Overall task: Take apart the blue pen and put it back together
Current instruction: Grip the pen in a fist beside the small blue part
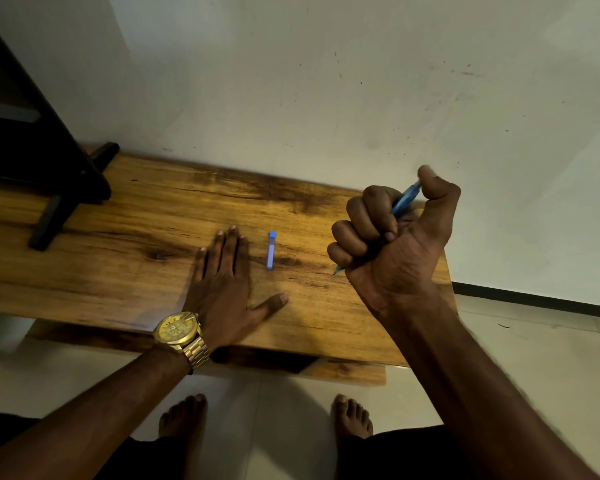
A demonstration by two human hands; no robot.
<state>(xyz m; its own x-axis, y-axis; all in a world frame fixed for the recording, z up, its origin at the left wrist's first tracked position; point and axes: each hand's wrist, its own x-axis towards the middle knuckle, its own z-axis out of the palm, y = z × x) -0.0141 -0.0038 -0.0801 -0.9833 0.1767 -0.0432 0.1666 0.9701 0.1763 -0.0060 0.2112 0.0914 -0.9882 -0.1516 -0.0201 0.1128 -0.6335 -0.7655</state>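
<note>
Plainly, the only writing to be seen is the "12" on the dial of the gold metal wristwatch (176, 329) on the left wrist; its other markings are too small to read, and no brand shows on anything else. The brown wood-grain counter (118, 244) has dark streaks and a knot, and stands against a pale wall (326, 81) speckled with small dark marks. Below the counter is a light tiled floor (534, 358), with a dark skirting strip to the right where wall meets floor. A black angled stand (66, 188) rests on the counter's far left part.

There are two pen parts. One short blue plastic pen cap (271, 251) lies flat on the counter, lengthwise away from the person, just right of the left hand (222, 282) and apart from it. That hand lies palm down on the counter, fingers (231, 244) stretched out and thumb spread wide, holding nothing. The long blue plastic pen body (404, 199) is in the right hand (395, 237), which is raised over the counter's right end, well right of the cap. Its fingers (364, 220) are curled into a fist around the body; the blue top sticks out by the thumb and the dark tip pokes out below.

Two bare feet (184, 420) stand on the floor, nearer the person than the counter
</note>
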